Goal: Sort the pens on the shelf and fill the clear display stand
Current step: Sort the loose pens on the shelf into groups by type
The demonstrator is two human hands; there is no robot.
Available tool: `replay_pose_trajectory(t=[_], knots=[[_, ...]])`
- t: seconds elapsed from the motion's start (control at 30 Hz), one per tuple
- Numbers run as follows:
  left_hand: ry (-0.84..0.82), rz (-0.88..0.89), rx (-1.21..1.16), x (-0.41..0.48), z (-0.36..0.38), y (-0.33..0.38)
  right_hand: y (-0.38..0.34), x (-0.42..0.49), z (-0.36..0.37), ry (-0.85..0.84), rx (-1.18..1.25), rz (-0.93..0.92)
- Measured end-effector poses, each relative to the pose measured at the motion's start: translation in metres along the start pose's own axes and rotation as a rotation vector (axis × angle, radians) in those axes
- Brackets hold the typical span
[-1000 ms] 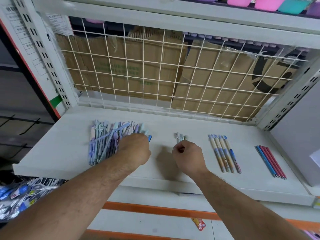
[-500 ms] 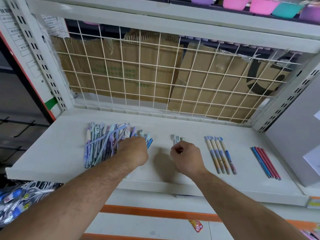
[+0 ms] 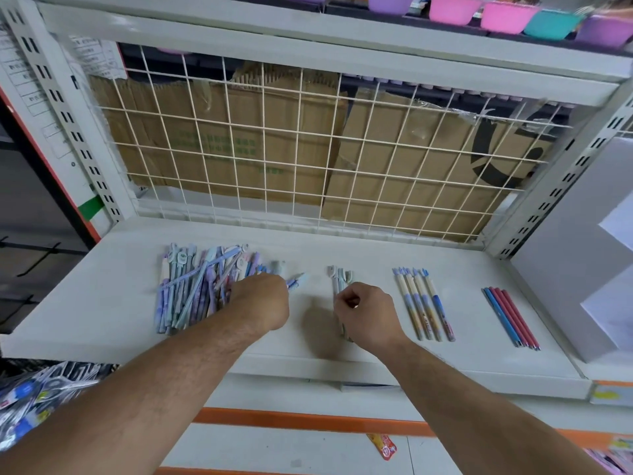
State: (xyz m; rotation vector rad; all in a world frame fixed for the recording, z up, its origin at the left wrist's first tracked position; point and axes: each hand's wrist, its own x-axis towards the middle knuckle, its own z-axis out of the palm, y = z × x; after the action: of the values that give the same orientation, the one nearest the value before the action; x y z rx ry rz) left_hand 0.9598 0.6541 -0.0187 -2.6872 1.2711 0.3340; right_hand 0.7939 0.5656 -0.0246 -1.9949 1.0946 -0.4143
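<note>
A mixed pile of blue, lilac and pale pens (image 3: pixel 191 289) lies on the left of the white shelf (image 3: pixel 102 303). My left hand (image 3: pixel 263 299) rests on the pile's right edge with its fingers curled, and a blue pen (image 3: pixel 296 280) sticks out past the knuckles. My right hand (image 3: pixel 368 311) is curled over a small group of pale grey-green pens (image 3: pixel 339 277), pinching them. Further right lie a row of beige-and-blue pens (image 3: pixel 423 303) and a row of red and blue pens (image 3: pixel 510 317). No clear stand is in view.
A wire grid (image 3: pixel 308 159) backed by cardboard closes the rear of the shelf. A grey box (image 3: pixel 575 269) stands at the right end. Coloured bowls (image 3: pixel 507 15) sit on the shelf above. Packaged goods (image 3: pixel 37 399) hang at lower left.
Both hands stay almost where they were, over the pile and the small pale group. Only the camera's view shifts slightly.
</note>
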Motion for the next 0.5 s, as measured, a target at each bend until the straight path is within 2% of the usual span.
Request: replay_pose_trajectory(t=[0.17,0.3,0.4,0.5], knots=[[-0.017,0.001,0.108,-0.001,0.007,0.005,0.001,-0.004,-0.007,0.014,-0.029,-0.012],[-0.032,0.000,0.033,-0.002,0.002,0.007,0.002,-0.009,-0.008,0.017,-0.047,-0.021],[-0.049,-0.050,-0.318,0.003,-0.005,0.007,0.000,-0.011,-0.008,0.015,-0.028,-0.021],[-0.187,-0.095,-1.000,0.007,-0.008,0.012,-0.003,-0.014,-0.008,0.001,0.019,-0.020]])
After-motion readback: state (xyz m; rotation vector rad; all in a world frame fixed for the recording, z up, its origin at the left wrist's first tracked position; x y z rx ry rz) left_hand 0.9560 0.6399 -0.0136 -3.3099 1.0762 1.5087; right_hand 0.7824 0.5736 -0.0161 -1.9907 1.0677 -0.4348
